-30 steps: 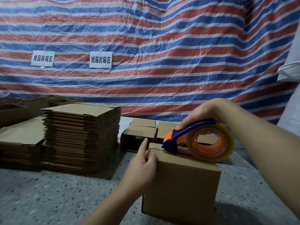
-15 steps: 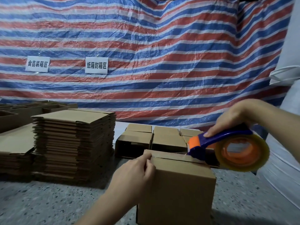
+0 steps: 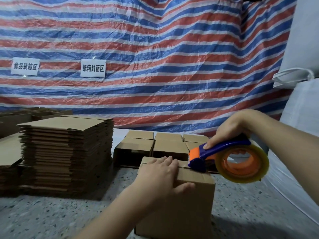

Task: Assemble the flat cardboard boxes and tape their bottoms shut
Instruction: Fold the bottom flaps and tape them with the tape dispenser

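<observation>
A brown cardboard box stands on the speckled floor at lower centre, its closed flaps facing up. My left hand lies flat on the box's top, fingers spread over the flap seam and thumb down the front face. My right hand grips the blue handle of a tape dispenser with an orange hub and a clear tape roll. The dispenser's blue nose touches the top seam at the box's right end. A tall stack of flat cardboard boxes sits to the left.
Several assembled boxes stand in a row behind the one I hold. More flat cardboard and open boxes lie at far left. A striped tarp with two white signs hangs behind. White sacks rise at right.
My left hand went from pinching the box's top left edge to lying flat on the top. The dispenser moved right along the seam to the box's right end.
</observation>
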`<state>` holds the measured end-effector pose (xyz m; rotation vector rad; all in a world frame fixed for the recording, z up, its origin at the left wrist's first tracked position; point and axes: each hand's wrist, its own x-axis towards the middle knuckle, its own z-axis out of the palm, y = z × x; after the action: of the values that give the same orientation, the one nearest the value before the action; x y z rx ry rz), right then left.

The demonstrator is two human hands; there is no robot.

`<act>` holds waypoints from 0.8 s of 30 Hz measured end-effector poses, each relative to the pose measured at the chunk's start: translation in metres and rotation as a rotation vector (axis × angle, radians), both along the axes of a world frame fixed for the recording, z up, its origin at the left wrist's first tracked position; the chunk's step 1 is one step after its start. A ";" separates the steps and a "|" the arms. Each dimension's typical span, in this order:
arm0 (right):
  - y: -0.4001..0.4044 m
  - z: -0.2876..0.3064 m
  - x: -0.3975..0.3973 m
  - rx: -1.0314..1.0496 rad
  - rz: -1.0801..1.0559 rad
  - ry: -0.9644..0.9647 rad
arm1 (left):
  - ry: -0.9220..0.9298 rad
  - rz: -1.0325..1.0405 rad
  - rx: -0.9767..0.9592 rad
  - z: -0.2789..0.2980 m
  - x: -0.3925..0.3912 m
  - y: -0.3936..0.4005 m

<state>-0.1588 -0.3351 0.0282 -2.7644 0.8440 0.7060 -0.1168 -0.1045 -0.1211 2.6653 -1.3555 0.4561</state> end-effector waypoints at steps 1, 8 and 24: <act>-0.001 0.000 0.000 0.014 0.002 -0.003 | -0.016 0.005 0.023 0.000 0.000 -0.001; -0.014 0.006 -0.015 0.115 0.001 -0.031 | -0.062 0.004 0.051 -0.002 0.000 -0.001; -0.026 -0.014 -0.041 0.068 -0.089 -0.014 | 0.038 -0.150 0.085 0.016 -0.012 -0.025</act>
<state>-0.1998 -0.3609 0.0143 -2.6511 0.9159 0.6852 -0.1288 -0.1293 -0.1052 2.5970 -1.5832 0.3366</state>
